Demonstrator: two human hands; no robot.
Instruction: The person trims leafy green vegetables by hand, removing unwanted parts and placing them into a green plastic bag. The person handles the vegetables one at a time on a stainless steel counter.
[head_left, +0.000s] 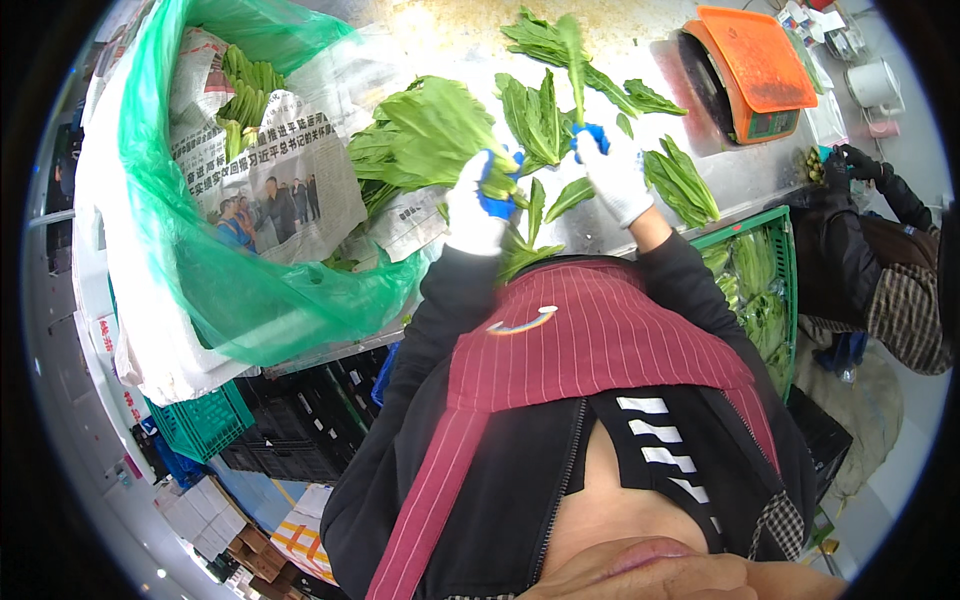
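My left hand (484, 196), in a white knit glove with blue coating, grips a bunch of long green leaves (435, 139) by the stem end. In my right hand (606, 169), gloved alike, is the base of a single narrow leaf (571, 60), which points away from me and looks blurred. Between and around my hands, loose leafy greens (531, 112) lie on the metal table (592, 238). More leaves rest to the right, by my right wrist (681, 180). Newspaper (300, 172) partly covers greens (251, 90) inside a green plastic liner (225, 300) at the left.
A white foam box (161, 352) holds the liner. An orange scale (757, 71) stands at the back right. Below the table edge, a green crate (786, 300) holds bagged greens. At the far right, a co-worker's dark-gloved hands (847, 169) are at the table.
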